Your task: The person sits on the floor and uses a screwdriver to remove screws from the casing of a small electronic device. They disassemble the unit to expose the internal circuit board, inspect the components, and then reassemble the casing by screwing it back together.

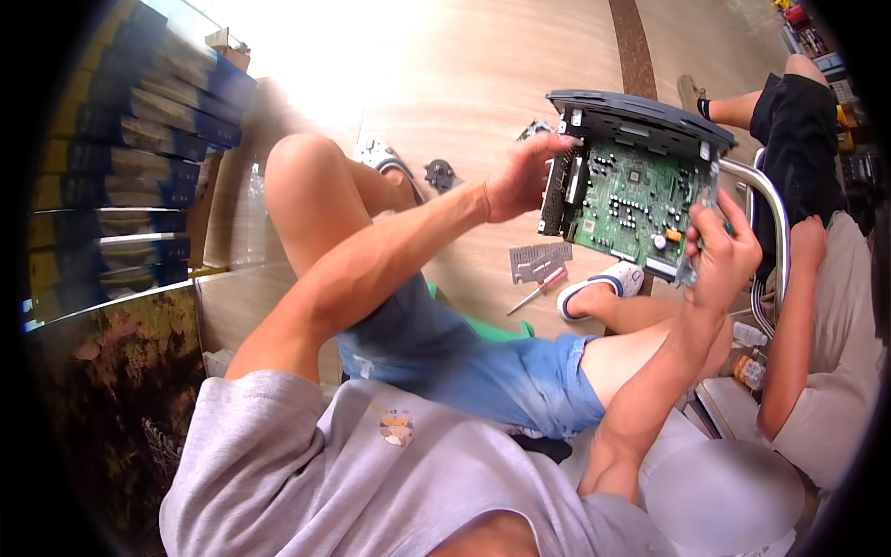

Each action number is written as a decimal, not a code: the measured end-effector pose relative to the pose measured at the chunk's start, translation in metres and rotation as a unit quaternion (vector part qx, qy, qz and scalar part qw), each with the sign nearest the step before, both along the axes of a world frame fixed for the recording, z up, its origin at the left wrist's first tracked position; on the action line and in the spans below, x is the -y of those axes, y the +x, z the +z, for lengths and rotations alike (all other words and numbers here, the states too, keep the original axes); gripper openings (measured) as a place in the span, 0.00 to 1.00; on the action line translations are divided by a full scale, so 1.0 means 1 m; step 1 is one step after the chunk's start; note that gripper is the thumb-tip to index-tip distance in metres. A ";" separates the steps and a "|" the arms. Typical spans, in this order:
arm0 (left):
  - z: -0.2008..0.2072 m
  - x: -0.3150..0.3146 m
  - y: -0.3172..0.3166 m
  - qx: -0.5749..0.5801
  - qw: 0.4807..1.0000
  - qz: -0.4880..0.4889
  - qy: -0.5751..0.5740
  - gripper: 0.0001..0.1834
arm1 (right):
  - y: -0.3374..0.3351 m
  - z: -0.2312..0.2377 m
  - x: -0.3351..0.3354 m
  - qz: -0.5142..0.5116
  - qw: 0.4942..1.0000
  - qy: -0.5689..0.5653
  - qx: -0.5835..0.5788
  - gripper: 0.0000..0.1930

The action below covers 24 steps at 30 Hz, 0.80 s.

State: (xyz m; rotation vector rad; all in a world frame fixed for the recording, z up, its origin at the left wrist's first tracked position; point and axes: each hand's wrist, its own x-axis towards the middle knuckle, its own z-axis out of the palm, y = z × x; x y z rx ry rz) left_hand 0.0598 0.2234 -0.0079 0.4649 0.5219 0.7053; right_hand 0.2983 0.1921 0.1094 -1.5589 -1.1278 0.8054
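Gripped in two bare hands, an open electronics chassis [556, 195] hangs above a wood-patterned floor [473, 102], tilted so that its green circuit board [624, 209] shows. At the chassis's left side, the left hand [522, 183] holds the black slotted wall, thumb on the upper corner near the curved dark front panel [640, 113]; its other fingers are partly hidden behind. At the chassis's right edge, the right hand [722, 255] is clenched around the metal side, fingers bent. The unit looks rigid and moderately heavy, probably weighted toward the panel; its bare components would be fragile and its sheet-metal edges perhaps sharp, so the side walls appear the sounder hold, clear of the board. On the floor, below the chassis in view, lie a perforated grey plate [541, 263] and a screwdriver [538, 291] with a reddish handle; to its right sits another person [840, 306].
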 end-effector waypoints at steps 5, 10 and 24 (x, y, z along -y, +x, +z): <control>0.027 -0.003 0.005 -0.006 0.995 0.070 0.075 0.42 | 0.006 0.008 0.005 -0.029 0.997 0.008 -0.066 0.23; 0.044 -0.003 0.013 -0.072 0.991 0.103 0.048 0.46 | -0.002 0.007 0.002 -0.027 0.997 -0.016 -0.071 0.23; 0.046 -0.010 -0.023 -0.298 0.909 0.227 0.183 0.45 | -0.010 -0.043 -0.001 0.131 0.946 -0.092 0.280 0.19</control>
